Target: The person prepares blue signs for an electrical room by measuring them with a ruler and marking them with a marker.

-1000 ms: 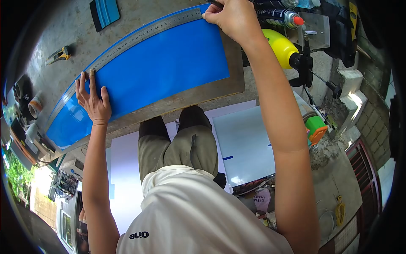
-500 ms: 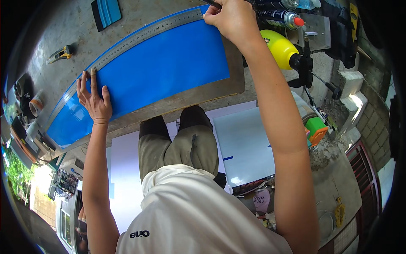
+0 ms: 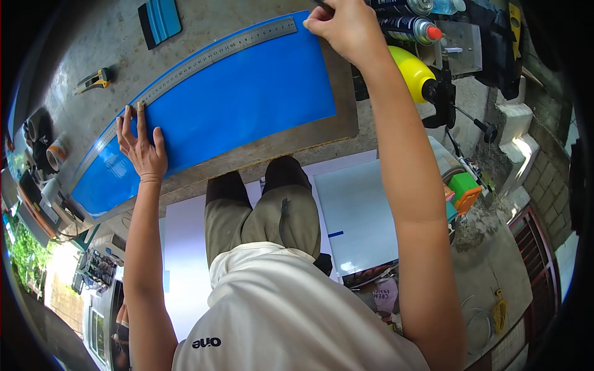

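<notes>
A sheet of glossy blue film (image 3: 241, 93) lies on the grey worktable, with a long steel ruler (image 3: 213, 52) along its far edge. My left hand (image 3: 145, 145) is open, its spread fingertips pressing on the ruler and sheet left of the middle. Just past the ruler's right end, at the sheet's far right corner, my right hand (image 3: 346, 28) is closed round a slim dark tool (image 3: 323, 5). Most of that tool is hidden by the hand and the top edge of the view, so its kind cannot be made out.
Beyond the sheet lie a blue squeegee (image 3: 162, 23) and a yellow utility knife (image 3: 94, 81). Spray cans (image 3: 411, 29) and a yellow pump sprayer (image 3: 411, 73) stand at the right. A tape roll (image 3: 57, 154) sits at the left. Pale panels (image 3: 356, 210) are below the table.
My right hand has shifted slightly right, away from the ruler's end. My left hand stays pressed on the ruler. The view has moved a little.
</notes>
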Demonstrator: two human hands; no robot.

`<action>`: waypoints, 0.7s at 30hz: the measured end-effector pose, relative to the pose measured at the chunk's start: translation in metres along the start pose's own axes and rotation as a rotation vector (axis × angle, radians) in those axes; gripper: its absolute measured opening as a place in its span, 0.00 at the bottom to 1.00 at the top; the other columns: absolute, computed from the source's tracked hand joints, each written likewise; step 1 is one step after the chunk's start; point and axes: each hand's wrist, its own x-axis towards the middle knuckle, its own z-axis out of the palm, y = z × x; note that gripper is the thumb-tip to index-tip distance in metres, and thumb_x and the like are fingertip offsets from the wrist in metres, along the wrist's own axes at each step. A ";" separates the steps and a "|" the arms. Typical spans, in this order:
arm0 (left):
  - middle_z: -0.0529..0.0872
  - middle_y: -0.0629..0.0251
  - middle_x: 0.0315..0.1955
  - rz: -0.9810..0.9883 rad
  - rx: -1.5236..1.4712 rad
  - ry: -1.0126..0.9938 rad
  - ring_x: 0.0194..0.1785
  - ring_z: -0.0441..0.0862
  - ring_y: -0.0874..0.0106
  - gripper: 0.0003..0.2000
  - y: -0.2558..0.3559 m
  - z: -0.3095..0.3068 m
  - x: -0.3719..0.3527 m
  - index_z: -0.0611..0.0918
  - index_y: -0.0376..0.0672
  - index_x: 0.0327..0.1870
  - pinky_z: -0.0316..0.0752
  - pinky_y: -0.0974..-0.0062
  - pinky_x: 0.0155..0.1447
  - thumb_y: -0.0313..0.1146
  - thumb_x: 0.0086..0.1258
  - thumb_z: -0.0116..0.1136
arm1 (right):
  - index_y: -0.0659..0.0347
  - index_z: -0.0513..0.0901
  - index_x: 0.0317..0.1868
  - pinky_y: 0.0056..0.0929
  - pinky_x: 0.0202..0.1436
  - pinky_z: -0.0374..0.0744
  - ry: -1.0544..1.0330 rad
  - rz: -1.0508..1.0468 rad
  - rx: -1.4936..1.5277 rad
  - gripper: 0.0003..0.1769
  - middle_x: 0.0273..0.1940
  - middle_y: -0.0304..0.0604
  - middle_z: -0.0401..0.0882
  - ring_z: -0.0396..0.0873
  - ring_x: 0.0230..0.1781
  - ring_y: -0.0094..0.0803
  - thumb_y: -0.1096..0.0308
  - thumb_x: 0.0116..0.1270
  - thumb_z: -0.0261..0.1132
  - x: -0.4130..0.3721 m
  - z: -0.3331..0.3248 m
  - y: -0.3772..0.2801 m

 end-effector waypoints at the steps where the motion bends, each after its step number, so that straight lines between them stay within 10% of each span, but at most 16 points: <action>1: 0.60 0.65 0.81 0.000 -0.001 -0.004 0.85 0.50 0.55 0.30 -0.001 0.000 0.000 0.68 0.62 0.81 0.45 0.50 0.84 0.56 0.80 0.44 | 0.68 0.88 0.33 0.37 0.41 0.83 0.062 -0.028 0.142 0.11 0.30 0.56 0.88 0.89 0.33 0.44 0.67 0.60 0.76 -0.003 -0.006 0.004; 4: 0.60 0.65 0.81 0.005 0.002 -0.007 0.85 0.49 0.54 0.30 -0.002 0.000 -0.001 0.68 0.61 0.82 0.45 0.51 0.84 0.56 0.80 0.43 | 0.69 0.87 0.33 0.33 0.36 0.80 0.136 -0.005 0.254 0.10 0.27 0.48 0.87 0.83 0.28 0.32 0.69 0.63 0.75 -0.006 -0.012 0.013; 21: 0.59 0.65 0.82 0.010 0.008 -0.024 0.85 0.49 0.53 0.30 -0.001 -0.002 0.000 0.68 0.60 0.82 0.45 0.51 0.84 0.56 0.81 0.42 | 0.68 0.89 0.34 0.35 0.40 0.83 0.020 0.074 0.154 0.10 0.30 0.55 0.89 0.89 0.32 0.41 0.69 0.60 0.78 -0.005 -0.001 0.005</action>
